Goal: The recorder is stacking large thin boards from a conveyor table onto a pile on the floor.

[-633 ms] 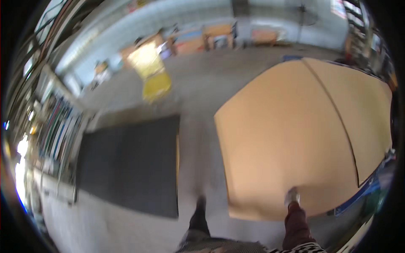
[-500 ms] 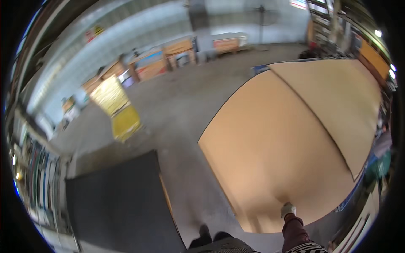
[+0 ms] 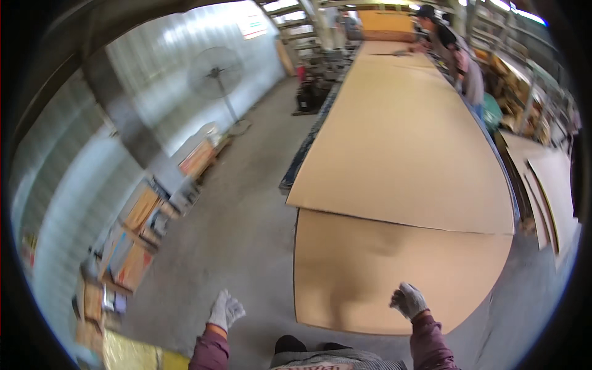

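Observation:
My left hand, in a pale grey work glove, is held out over the concrete floor, left of the sheets. It is open with loosely bent fingers and nothing in it. My right hand, gloved alike, hovers by the near end of a large tan sheet. Its fingers are half curled and apart, and I see nothing in them. A second tan sheet overlaps the first and stretches far along a low table or conveyor. Shadows fall across the near sheet.
A co-worker leans over the far right side of the long sheet. Loose sheets lean at the right. A stand fan and wooden crates line the left wall. Yellow material lies at the lower left.
My view has swung right, bringing the co-worker and the sheet's length into sight. My left hand has come into view. My right hand has shifted slightly left and up in the picture.

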`<action>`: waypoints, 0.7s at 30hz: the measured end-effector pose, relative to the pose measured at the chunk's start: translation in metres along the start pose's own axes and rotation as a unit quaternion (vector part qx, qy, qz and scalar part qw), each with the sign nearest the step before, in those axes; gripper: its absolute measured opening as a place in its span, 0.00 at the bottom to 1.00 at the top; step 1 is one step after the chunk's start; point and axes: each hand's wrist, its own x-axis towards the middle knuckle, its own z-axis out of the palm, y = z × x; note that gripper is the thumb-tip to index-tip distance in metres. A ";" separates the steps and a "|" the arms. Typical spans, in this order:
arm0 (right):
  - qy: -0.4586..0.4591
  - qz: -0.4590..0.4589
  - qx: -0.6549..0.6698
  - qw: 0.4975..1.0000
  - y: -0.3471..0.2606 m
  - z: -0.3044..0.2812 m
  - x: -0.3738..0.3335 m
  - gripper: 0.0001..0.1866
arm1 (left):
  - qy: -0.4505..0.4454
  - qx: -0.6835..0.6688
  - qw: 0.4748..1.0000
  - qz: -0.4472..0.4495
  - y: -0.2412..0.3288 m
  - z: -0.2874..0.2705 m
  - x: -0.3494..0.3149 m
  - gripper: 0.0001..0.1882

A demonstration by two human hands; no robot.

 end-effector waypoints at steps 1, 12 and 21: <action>0.000 -0.014 0.019 1.000 0.011 0.031 0.010 0.07 | 0.010 0.003 0.999 -0.031 0.006 -0.014 0.037 0.16; 0.100 -0.231 0.285 0.925 0.152 0.204 0.135 0.13 | -0.240 0.318 0.905 -0.151 0.129 0.088 0.272 0.14; 0.304 -0.239 0.366 0.846 0.260 0.234 0.099 0.21 | -0.493 0.268 0.808 -0.181 0.102 0.219 0.370 0.25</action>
